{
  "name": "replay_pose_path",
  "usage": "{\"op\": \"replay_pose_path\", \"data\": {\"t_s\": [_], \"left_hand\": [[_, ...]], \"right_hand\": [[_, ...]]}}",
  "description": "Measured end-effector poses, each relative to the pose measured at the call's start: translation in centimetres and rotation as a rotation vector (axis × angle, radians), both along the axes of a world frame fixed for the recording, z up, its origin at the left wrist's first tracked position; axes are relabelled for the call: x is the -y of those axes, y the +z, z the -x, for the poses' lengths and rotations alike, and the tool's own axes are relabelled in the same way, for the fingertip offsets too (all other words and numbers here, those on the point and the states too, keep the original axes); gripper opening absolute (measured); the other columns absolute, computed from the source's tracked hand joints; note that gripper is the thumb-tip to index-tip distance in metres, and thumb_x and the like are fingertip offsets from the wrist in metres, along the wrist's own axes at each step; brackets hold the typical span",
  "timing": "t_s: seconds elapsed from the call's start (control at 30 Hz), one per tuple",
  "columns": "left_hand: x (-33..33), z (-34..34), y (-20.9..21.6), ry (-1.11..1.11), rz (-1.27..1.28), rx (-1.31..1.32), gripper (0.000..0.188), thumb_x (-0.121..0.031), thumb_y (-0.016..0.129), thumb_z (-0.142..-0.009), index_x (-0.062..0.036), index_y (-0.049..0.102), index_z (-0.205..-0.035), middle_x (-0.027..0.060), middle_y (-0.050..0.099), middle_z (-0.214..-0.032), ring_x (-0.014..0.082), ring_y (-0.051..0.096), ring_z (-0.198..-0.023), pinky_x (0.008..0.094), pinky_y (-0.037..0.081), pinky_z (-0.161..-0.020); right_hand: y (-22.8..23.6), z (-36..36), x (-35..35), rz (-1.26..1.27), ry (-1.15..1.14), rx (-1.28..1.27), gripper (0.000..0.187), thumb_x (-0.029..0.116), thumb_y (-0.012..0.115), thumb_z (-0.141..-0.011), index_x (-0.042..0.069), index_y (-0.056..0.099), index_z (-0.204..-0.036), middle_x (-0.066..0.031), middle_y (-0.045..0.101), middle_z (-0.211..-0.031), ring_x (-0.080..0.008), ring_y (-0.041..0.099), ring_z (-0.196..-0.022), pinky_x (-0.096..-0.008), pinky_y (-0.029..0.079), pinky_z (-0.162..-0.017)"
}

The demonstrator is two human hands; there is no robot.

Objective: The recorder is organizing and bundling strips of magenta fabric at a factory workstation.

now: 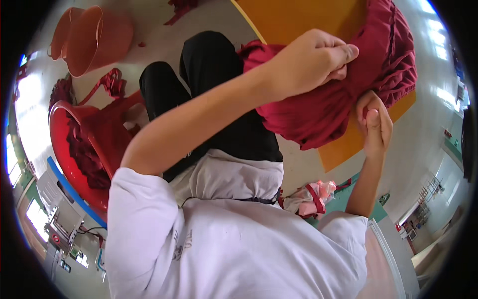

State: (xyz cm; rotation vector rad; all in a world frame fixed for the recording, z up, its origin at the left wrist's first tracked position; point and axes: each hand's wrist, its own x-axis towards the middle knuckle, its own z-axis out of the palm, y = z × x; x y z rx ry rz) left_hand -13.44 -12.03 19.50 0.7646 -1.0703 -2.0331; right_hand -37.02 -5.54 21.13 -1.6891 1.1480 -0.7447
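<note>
A gathered piece of dark red fabric (318, 117) spreads from my lap over an orange-yellow tabletop (303, 20). Its folds draw together close to my right hand (374, 124), whose curled fingers pinch it at the near edge. My left hand (316, 62) is closed in a fist above the cloth, thumb pressed against the fingers. Whatever that left hand grips is too small or hidden to make out.
At my left stands a red plastic tub or chair (74, 144) with dark red cloth in it. Coral-coloured baskets (94, 40) and fabric scraps (112, 84) lie on the floor beyond. A pink-and-white bundle (313, 197) is beside my right hip.
</note>
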Motion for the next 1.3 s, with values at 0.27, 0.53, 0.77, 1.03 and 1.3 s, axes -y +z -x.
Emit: {"op": "replay_pose_path", "data": {"t_s": [0.27, 0.53, 0.77, 1.03, 1.3], "left_hand": [[-1.4, 2.0, 0.8, 0.275, 0.982, 0.358, 0.023, -0.018, 0.063, -0.094, -0.0003, 0.061, -0.08, 0.0087, 0.052, -0.063, 0.0244, 0.051, -0.075, 0.0368, 0.041, -0.068], [-1.7, 3.1, 0.7, 0.139, 0.662, 0.266, 0.018, -0.012, 0.061, -0.096, 0.0042, 0.064, -0.087, 0.0078, 0.066, -0.075, 0.011, 0.065, -0.073, 0.0254, 0.049, -0.066], [-1.6, 2.4, 0.1, 0.139, 0.5, 0.027, 0.012, -0.002, 0.058, -0.096, 0.005, 0.067, -0.097, 0.0077, 0.071, -0.086, 0.0141, 0.066, -0.078, 0.0255, 0.052, -0.077], [-1.0, 2.0, 0.3, 0.107, 0.2, -0.129, 0.011, 0.0, 0.062, -0.093, 0.0058, 0.07, -0.098, 0.0097, 0.072, -0.087, 0.0145, 0.068, -0.081, 0.0251, 0.054, -0.079], [-0.5, 2.5, 0.2, 0.04, 0.275, -0.021, 0.017, -0.001, 0.061, -0.093, 0.0047, 0.074, -0.103, 0.0069, 0.072, -0.085, 0.0111, 0.064, -0.077, 0.0232, 0.053, -0.075]], "right_hand": [[-0.1, -4.4, -3.0, 0.118, -0.394, 0.211, 0.007, -0.002, 0.061, -0.094, -0.006, 0.058, -0.09, -0.0076, 0.061, -0.105, -0.0072, 0.05, -0.08, -0.0193, 0.041, -0.069], [-2.3, -5.6, -4.0, 0.114, -0.668, 0.518, 0.014, -0.01, 0.062, -0.089, -0.006, 0.065, -0.103, -0.0058, 0.064, -0.11, -0.0118, 0.061, -0.1, -0.0231, 0.046, -0.092], [-0.6, -7.1, -3.1, 0.166, -0.778, 0.333, 0.016, -0.004, 0.067, -0.091, -0.002, 0.066, -0.107, -0.007, 0.069, -0.088, -0.0107, 0.064, -0.086, -0.0208, 0.047, -0.081], [0.2, -7.2, -1.9, 0.536, -0.712, -0.073, 0.013, -0.007, 0.068, -0.086, -0.002, 0.07, -0.097, -0.0055, 0.067, -0.09, -0.0142, 0.063, -0.085, -0.025, 0.049, -0.082], [-0.1, -6.7, -1.4, 0.721, -0.575, -0.053, 0.014, -0.008, 0.07, -0.083, -0.002, 0.073, -0.094, -0.0066, 0.059, -0.106, -0.0168, 0.06, -0.091, -0.0252, 0.048, -0.081]]}}
